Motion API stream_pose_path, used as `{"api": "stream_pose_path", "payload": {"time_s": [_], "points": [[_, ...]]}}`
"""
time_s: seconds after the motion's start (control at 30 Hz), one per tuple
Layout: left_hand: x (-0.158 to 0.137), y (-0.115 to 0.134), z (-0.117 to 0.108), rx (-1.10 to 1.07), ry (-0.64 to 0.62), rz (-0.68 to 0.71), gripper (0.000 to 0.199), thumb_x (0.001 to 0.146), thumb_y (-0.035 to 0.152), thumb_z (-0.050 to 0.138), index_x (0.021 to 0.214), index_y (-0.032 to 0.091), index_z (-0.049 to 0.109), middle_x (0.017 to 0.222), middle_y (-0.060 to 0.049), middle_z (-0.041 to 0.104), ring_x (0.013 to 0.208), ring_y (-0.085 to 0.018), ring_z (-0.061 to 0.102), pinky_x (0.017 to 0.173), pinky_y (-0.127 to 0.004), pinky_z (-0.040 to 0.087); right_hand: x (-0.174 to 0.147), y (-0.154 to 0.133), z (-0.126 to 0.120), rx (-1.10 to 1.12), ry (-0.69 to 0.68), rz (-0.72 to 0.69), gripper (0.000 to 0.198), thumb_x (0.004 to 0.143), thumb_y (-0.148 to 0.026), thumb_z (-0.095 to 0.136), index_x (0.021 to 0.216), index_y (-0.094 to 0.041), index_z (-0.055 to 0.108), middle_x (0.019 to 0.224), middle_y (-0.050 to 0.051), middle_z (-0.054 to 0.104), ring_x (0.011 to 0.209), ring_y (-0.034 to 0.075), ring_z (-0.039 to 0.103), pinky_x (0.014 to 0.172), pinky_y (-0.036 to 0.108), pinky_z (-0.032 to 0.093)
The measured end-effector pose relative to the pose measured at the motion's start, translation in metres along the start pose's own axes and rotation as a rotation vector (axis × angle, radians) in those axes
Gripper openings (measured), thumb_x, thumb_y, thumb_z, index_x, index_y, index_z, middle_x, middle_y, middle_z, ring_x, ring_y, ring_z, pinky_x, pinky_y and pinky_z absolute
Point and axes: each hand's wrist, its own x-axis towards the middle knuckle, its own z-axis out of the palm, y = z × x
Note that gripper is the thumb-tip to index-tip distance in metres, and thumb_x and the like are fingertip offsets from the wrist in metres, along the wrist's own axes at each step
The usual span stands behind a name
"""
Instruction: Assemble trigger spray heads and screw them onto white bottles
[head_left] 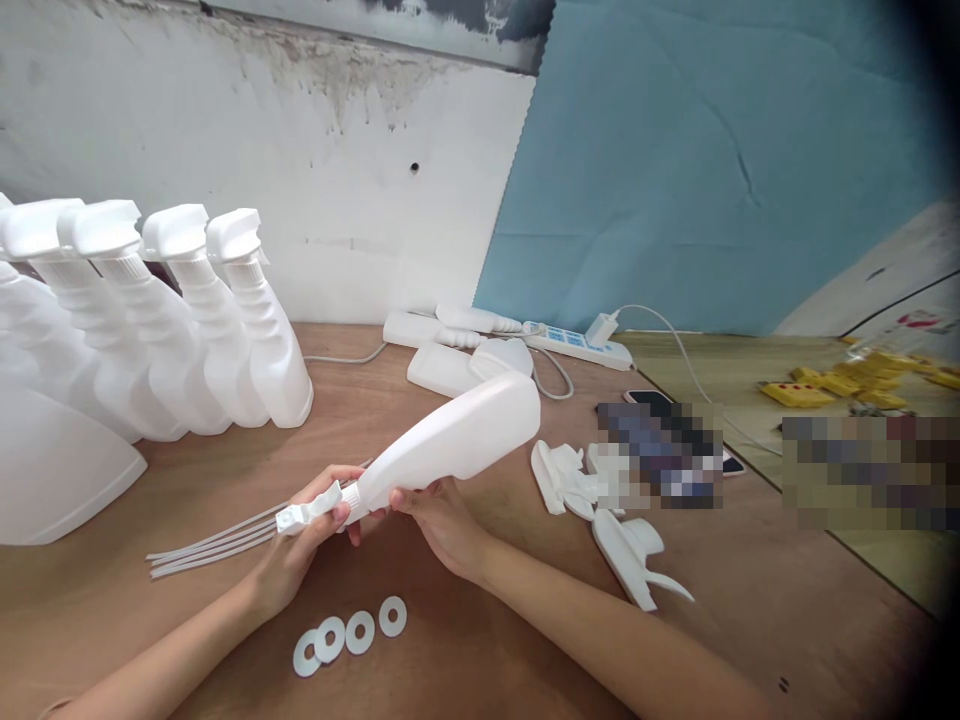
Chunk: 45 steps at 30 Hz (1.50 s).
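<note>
A white plastic spray bottle point(465, 430) is held tilted above the table, its base up to the right and its neck down to the left. My left hand point(300, 550) is closed around the white sprayer head point(296, 516) and collar at the neck. Just below the neck, my right hand point(454, 525) grips the bottle body, thumb on the near side. Several thin white tubes point(225, 549) lie left of my left hand, partly hidden by it. Nearer to me, several flat white rings point(360, 649) rest on the table, two of them overlapping.
Upright spray bottles with heads point(281, 370) stand in a group at left. White bottles point(439, 368) lie behind my hands. Loose sprayer heads point(622, 560) are at right. A power strip point(577, 345) with a plugged charger, a phone point(649, 402) and yellow pieces point(799, 392) sit farther right.
</note>
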Motion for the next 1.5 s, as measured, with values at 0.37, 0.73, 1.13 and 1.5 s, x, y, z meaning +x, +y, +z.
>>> {"api": "stream_pose_path", "payload": {"time_s": [0.37,0.73,1.13,1.5], "points": [[0.002,0.001,0.001,-0.186,-0.037,-0.046,0.039,0.081,0.041,0.046,0.11,0.016,0.043,0.077,-0.004,0.062,0.062,-0.014,0.052,0.061,-0.026,0.042,-0.002,-0.008,0.006,0.007,-0.073,0.011,0.017,0.068,-0.034,0.065,0.065,-0.018,0.059,0.057,-0.002,0.052,0.062,0.015,0.051,0.076,0.033,0.041],[0.003,0.003,0.001,-0.236,0.039,-0.166,0.037,0.079,0.045,0.046,0.101,0.016,0.048,0.062,-0.001,0.062,0.052,-0.013,0.054,0.061,-0.025,0.04,-0.001,-0.004,0.003,-0.024,-0.05,-0.016,0.017,0.066,-0.032,0.068,0.069,-0.017,0.062,0.058,-0.001,0.055,0.066,0.016,0.053,0.077,0.032,0.041],[0.006,0.005,0.003,-0.055,0.101,-0.238,0.03,0.076,0.046,0.055,0.075,0.016,0.055,0.06,-0.002,0.06,0.063,-0.014,0.053,0.064,-0.024,0.038,-0.001,-0.002,0.003,0.043,0.006,-0.077,0.01,0.071,-0.023,0.064,0.066,-0.016,0.061,0.062,-0.001,0.059,0.065,0.013,0.055,0.075,0.03,0.041],[0.001,0.014,0.007,0.204,0.229,-0.18,0.034,0.071,0.05,0.056,0.08,0.017,0.06,0.061,0.0,0.058,0.062,-0.015,0.053,0.061,-0.023,0.039,0.0,0.003,-0.002,0.085,0.06,-0.05,0.012,0.064,-0.02,0.071,0.073,-0.017,0.063,0.069,-0.003,0.061,0.069,0.012,0.053,0.07,0.025,0.039]]}}
